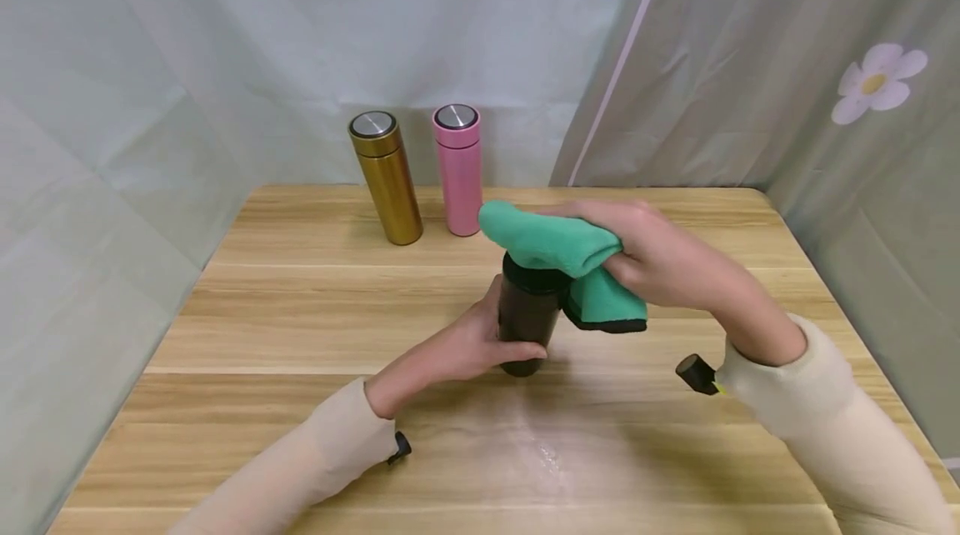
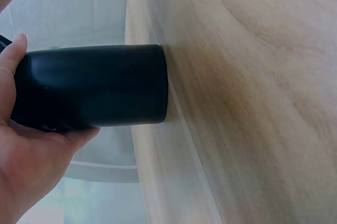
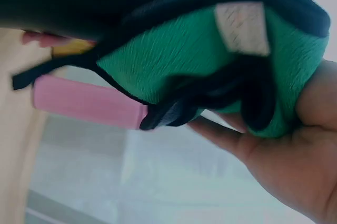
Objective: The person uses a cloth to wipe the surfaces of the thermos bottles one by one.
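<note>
A black thermos bottle point(image 1: 525, 314) stands on the table, tilted slightly in the head view. My left hand point(image 1: 480, 339) grips it round the body, thumb across its front. In the left wrist view the bottle point(image 2: 95, 87) has its base at the wooden tabletop. My right hand point(image 1: 645, 247) holds a green cloth point(image 1: 551, 239) with dark edging over the bottle's top, which the cloth partly hides. The right wrist view shows the bunched cloth point(image 3: 179, 50), with a white label, between the fingers and against the bottle.
A gold bottle point(image 1: 390, 193) and a pink bottle point(image 1: 460, 172) with silver-topped lids stand behind, towards the back edge of the wooden table point(image 1: 300, 310). A shiny wet-looking patch point(image 1: 547, 460) lies near the front. Pale curtains point(image 1: 300, 35) hang behind the table.
</note>
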Demonstrator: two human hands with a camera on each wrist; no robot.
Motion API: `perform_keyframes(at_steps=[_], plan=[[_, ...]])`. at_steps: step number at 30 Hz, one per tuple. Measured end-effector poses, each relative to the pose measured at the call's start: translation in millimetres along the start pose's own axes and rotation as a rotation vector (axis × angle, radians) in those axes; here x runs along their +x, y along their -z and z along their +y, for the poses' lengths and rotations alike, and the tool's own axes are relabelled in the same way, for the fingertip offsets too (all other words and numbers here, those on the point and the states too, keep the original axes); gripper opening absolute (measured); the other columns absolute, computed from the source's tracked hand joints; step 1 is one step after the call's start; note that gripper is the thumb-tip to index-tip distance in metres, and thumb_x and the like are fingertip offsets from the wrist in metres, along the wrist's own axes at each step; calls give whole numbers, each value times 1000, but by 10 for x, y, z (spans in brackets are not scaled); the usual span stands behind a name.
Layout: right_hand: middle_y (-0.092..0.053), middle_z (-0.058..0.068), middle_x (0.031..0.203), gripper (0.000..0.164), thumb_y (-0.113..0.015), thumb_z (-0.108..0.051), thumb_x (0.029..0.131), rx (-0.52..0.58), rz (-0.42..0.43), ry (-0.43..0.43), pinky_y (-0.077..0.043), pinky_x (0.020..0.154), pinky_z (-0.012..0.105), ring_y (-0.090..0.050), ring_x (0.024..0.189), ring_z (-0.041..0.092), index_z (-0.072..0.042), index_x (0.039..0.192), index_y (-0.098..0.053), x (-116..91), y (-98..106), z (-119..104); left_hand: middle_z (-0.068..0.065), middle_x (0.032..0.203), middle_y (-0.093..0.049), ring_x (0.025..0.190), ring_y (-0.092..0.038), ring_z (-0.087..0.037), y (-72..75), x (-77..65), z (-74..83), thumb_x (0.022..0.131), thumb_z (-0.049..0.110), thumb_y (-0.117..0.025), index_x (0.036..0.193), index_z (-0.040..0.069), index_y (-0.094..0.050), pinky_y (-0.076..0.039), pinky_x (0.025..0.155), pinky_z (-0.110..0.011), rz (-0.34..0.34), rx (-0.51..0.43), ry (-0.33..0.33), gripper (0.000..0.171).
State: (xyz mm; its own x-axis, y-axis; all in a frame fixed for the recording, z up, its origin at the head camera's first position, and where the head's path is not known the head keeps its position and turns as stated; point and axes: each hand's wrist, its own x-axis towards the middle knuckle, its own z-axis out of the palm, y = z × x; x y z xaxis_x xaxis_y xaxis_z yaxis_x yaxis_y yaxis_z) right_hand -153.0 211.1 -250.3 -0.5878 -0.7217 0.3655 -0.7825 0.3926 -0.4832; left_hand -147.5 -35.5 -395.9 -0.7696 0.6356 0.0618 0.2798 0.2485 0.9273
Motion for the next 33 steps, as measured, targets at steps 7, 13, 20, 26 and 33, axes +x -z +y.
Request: perform_keyframes(at_steps=[7, 13, 20, 26, 33], plan=[[-69, -6, 128, 84, -47, 30, 73, -9, 93, -71, -52, 80, 24, -65, 95, 11, -16, 143, -62, -281, -98, 58, -10, 135, -51, 123, -55, -21, -6, -12, 4, 85, 22, -88, 148, 8, -27, -43, 109, -43, 20, 2, -14, 89], [-59, 1, 146, 90, -52, 32, 73, -34, 143, -24, -46, 105, 24, -61, 127, 20, -13, 151, -54, -487, -221, -19, -8, 135, -52, 124, -55, -20, -12, -9, 8, 84, 21, -88, 148, 10, -27, -42, 111, -43, 23, 1, -15, 89], [-47, 10, 158, 91, -50, 34, 71, -92, 210, 6, -36, 115, 25, -45, 144, 26, -8, 152, -52, -706, -355, -168, -8, 139, -52, 127, -54, -20, -17, 0, 21, 86, 18, -87, 151, 11, -25, -42, 111, -42, 5, -29, -30, 90], [-44, 12, 159, 84, -53, 29, 74, -139, 195, 14, -32, 118, 29, -39, 148, 28, -5, 151, -51, -844, -433, -260, -7, 144, -50, 130, -51, -20, -31, 3, 15, 87, 15, -86, 155, 15, -19, -41, 113, -42, -21, -55, -50, 95], [-52, 18, 151, 42, -39, -20, 113, -235, 237, 210, -30, 121, 37, -41, 147, 33, 4, 141, -59, -777, -525, -348, -8, 145, -48, 131, -51, -19, -31, -1, -7, 90, 10, -82, 155, 14, -18, -42, 113, -38, -44, -51, -110, 92]])
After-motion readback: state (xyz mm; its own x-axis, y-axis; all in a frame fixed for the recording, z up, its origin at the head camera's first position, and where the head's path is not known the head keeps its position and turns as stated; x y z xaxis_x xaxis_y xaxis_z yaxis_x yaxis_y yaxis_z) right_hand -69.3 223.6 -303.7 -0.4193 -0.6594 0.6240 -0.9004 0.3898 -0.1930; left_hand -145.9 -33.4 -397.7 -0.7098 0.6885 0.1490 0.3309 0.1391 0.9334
